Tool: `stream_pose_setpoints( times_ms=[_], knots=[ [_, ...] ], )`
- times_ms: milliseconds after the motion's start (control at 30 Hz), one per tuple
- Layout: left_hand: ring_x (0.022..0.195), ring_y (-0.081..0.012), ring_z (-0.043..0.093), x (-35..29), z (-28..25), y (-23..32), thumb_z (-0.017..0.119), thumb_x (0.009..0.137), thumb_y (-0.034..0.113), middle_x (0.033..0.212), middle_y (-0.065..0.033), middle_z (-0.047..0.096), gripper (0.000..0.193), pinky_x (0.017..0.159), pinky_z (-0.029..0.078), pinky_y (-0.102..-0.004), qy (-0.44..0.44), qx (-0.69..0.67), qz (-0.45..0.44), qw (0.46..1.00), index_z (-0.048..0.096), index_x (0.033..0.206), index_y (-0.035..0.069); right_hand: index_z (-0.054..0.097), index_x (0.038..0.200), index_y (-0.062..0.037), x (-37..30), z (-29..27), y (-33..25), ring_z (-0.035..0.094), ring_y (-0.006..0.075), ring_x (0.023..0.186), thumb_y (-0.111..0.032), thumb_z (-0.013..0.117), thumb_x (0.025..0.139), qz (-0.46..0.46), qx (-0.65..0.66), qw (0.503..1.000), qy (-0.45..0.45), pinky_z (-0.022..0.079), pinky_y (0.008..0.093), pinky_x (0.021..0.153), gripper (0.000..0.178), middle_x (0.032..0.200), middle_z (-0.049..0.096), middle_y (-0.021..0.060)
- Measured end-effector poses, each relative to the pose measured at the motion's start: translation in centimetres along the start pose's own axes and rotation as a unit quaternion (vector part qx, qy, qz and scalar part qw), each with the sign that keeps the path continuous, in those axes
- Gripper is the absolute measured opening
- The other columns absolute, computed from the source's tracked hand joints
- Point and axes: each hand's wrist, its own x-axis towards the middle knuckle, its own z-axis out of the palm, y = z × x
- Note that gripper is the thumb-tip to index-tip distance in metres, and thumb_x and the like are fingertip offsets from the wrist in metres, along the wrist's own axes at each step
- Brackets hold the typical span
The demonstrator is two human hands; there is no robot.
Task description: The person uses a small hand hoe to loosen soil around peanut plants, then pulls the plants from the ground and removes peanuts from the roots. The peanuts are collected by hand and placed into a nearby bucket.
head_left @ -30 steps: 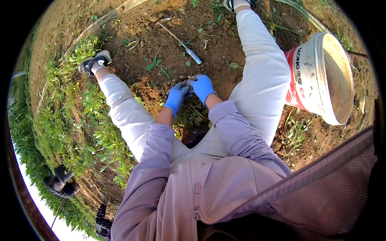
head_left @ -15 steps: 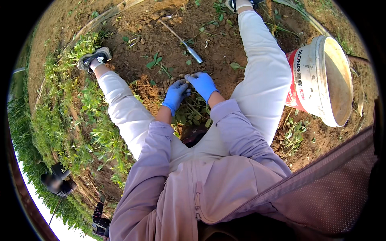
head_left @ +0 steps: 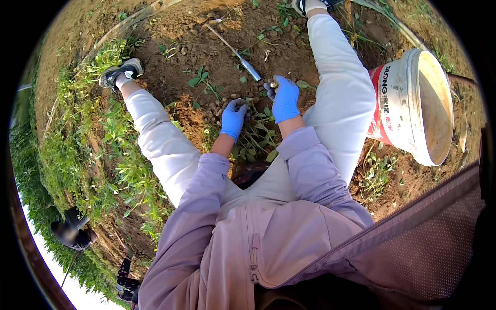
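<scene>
My left hand (head_left: 234, 120), in a blue glove with soil-darkened fingers, is curled closed at the root end of an uprooted leafy plant (head_left: 254, 138), which looks like a peanut plant. Its leaves spread between my thighs; the fingers partly hide the roots. To the right and a little farther off, my right hand (head_left: 287, 99), gloved alike, closes its fingertips on small pale pods, apparently peanuts (head_left: 273, 84). How many it holds cannot be made out. Just beyond the right hand, a metal-ended digging tool (head_left: 250, 68) with a thin shaft lies on the soil.
A white and red bucket (head_left: 403, 98) lies tipped beside my right leg, its mouth facing right. Green plants (head_left: 124, 165) grow along the left. Loose leaves and clods dot the brown soil (head_left: 181, 72). Two people work at the far lower left, one a dark-clothed person (head_left: 77, 232).
My hands have come apart. The right one has moved right and away from me with the pale pods, while the left has shifted slightly right, still by the plant.
</scene>
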Motion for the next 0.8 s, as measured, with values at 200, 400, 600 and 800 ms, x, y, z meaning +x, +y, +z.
stream_pose_setpoints(
  times_ms=[200,400,600,800],
  knots=[
    [0.086,-0.0262,0.059,1.4,2.8,1.2,0.062,0.076,0.027,0.101,-0.0167,0.058,0.043,0.074,0.046,-0.036,0.132,0.401,0.101,0.901,0.052,0.109,0.002,0.05,0.085,-0.0021,0.0,-0.3,-0.6,0.052,0.0148,0.047,-0.005,0.051,0.08,-0.023,-0.026,0.999,-0.007,0.037,0.0236,0.038,0.006,0.065,0.052,0.006],
    [0.082,-0.0269,0.059,2.0,4.0,2.3,0.062,0.076,0.028,0.092,-0.0152,0.06,0.042,0.07,0.046,-0.0354,0.029,0.42,0.04,0.906,0.054,0.108,0.003,0.052,0.091,-0.0025,0.7,-0.5,0.4,0.05,0.0138,0.046,-0.007,0.05,0.082,0.01,-0.02,1.0,0.008,0.037,0.0239,0.038,0.01,0.066,0.054,0.0071],
    [0.054,-0.0072,0.046,0.0,2.5,3.6,0.055,0.085,0.028,0.067,-0.0009,0.054,0.023,0.048,0.038,-0.0211,-0.034,-0.056,-0.059,0.996,0.059,0.086,0.005,0.055,0.087,-0.0015,1.0,-0.8,1.5,0.048,0.0123,0.045,-0.013,0.053,0.082,0.035,-0.176,0.982,-0.066,0.037,0.0242,0.038,0.013,0.061,0.053,0.0054],
    [0.055,-0.0079,0.045,-1.5,1.2,2.8,0.056,0.084,0.027,0.064,0.0013,0.052,0.021,0.049,0.037,-0.0214,-0.057,-0.158,-0.045,0.985,0.058,0.081,0.007,0.059,0.078,-0.0002,0.1,-0.6,2.8,0.042,0.0075,0.044,-0.019,0.061,0.08,-0.013,-0.341,0.924,-0.174,0.03,0.0231,0.039,0.019,0.054,0.048,0.0006]
  ],
)
